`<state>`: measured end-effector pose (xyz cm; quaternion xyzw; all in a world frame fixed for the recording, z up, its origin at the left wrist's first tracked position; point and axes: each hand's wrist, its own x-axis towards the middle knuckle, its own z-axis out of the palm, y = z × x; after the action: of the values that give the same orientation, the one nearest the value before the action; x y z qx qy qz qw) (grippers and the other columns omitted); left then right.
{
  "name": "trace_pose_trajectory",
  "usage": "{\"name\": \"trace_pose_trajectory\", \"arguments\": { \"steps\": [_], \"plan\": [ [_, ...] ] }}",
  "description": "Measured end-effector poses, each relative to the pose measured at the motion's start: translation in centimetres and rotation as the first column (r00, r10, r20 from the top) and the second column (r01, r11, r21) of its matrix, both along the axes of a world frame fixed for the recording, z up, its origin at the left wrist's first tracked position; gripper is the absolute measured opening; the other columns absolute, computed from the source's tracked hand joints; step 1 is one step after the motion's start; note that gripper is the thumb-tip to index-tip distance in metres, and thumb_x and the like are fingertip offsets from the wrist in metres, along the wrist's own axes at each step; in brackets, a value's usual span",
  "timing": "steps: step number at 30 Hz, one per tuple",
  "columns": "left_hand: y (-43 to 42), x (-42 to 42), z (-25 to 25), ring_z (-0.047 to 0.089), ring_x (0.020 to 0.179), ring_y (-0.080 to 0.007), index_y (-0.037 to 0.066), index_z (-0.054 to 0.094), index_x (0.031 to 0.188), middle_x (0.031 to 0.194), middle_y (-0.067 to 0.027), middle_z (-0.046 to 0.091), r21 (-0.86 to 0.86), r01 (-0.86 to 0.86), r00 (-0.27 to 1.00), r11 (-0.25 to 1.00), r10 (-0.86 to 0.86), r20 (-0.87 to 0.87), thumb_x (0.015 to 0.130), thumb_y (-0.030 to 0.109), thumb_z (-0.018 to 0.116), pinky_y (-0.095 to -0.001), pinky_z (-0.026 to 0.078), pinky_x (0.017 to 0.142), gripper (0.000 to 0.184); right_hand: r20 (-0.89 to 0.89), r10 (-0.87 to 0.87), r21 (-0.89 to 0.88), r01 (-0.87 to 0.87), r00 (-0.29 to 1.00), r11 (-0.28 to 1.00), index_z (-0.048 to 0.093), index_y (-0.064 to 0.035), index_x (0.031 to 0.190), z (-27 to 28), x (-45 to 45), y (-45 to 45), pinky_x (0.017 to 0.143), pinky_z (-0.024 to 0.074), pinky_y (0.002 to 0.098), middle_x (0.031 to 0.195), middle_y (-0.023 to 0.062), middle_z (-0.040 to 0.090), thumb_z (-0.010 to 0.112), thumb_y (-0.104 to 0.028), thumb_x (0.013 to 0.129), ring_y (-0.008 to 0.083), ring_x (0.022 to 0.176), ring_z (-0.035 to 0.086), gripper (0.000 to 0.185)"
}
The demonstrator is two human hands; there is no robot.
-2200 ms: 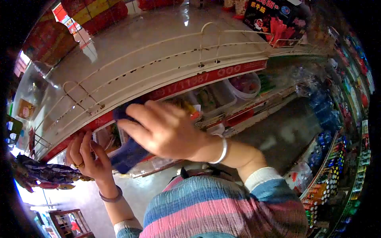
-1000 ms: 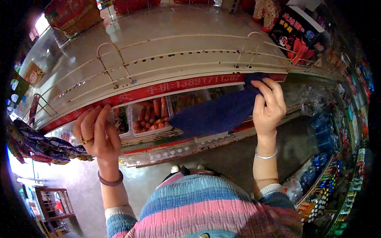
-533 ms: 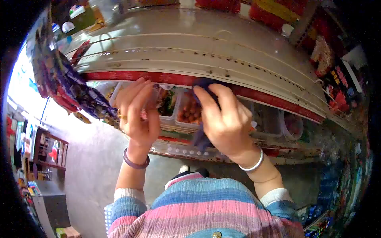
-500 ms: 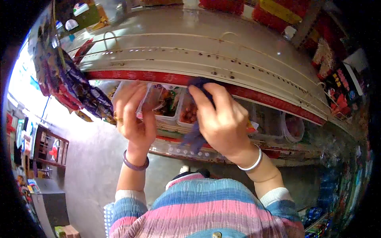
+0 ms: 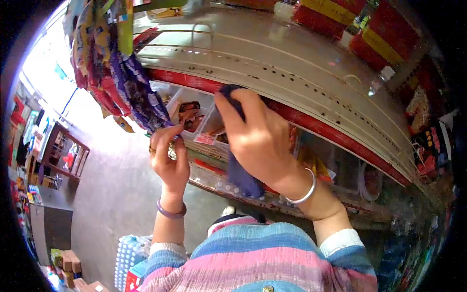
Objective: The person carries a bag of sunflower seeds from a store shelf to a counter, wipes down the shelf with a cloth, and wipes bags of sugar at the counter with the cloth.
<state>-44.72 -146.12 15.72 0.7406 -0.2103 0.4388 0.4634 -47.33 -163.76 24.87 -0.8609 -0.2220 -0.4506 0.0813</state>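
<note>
A dark blue cloth is gripped in my right hand, which is closed at the red front strip of the shelf. Part of the cloth shows above my fingers, and the rest hangs down below them. My left hand is lower and to the left, its fingers curled by the lower end of the hanging purple packets. Something small and shiny shows between its thumb and fingers, too unclear to name. Behind my hands, a clear plastic bin holds small brown packaged items.
Above the strip is a pale metal shelf with wire rails. More clear bins stand on the right. Blue dotted packaging and cardboard boxes are on the floor at left, near a wooden stand.
My view has shifted, so the hanging packets appear nearer my left hand. My left hand has come down from in front of the bins and its fingers have curled. My right hand still holds the cloth.
</note>
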Motion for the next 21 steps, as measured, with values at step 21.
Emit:
{"name": "trace_pose_trajectory", "arguments": {
  "steps": [21],
  "plan": [
    [0.5, -1.2, -2.4, 0.054, 0.097, -0.0195, 0.001, 0.041, 0.134, 0.111, -0.0116, 0.053, -0.386, 0.104, 0.941, 0.916, -0.216, -0.259, 0.074, 0.004, 0.065, -0.0317, 0.045, 0.087, 0.064, 0.072, 0.948, 0.965, -0.261, 0.310, 0.012, 0.053, -0.0020, 0.121, -0.7, 3.9, 3.9, 0.094, 0.0419, 0.0292, 0.117, 0.0106, 0.059, 0.046, -0.001, 0.088, 0.0164, 0.105, 0.056, 0.034]
  ]
}}
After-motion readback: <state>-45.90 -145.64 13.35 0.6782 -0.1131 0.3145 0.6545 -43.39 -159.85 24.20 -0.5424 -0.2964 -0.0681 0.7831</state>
